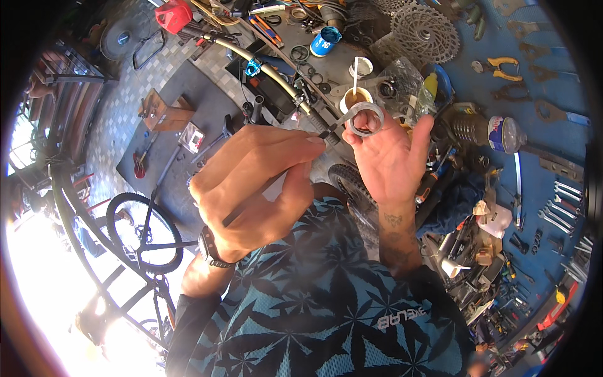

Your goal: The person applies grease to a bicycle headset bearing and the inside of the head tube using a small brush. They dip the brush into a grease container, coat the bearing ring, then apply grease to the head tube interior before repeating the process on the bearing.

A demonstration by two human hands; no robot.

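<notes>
My left hand (pixel 257 182), with a watch at the wrist, is closed in a pinch around a thin, dark, stick-like tool (pixel 237 212). The tool crosses the palm, and its front end points toward the ring in my other hand. Whether that end touches the ring I cannot tell. A grey ring (pixel 366 131) rests upright at the fingertips of my right hand (pixel 389 157). My right palm faces up, the fingers curled behind the ring and the thumb held apart. Just beyond the ring stands a small white cup (pixel 347 102) of brownish paste with a white stick in it.
Past my hands, a cluttered bench holds a blue can (pixel 325 41), a handlebar (pixel 276 76), a bicycle cassette (pixel 424 34) and a clear plastic bottle (pixel 506 134). Wrenches (pixel 560 212) and pliers (pixel 504 68) lie on the blue surface at right. A bicycle wheel (pixel 144 232) is at left.
</notes>
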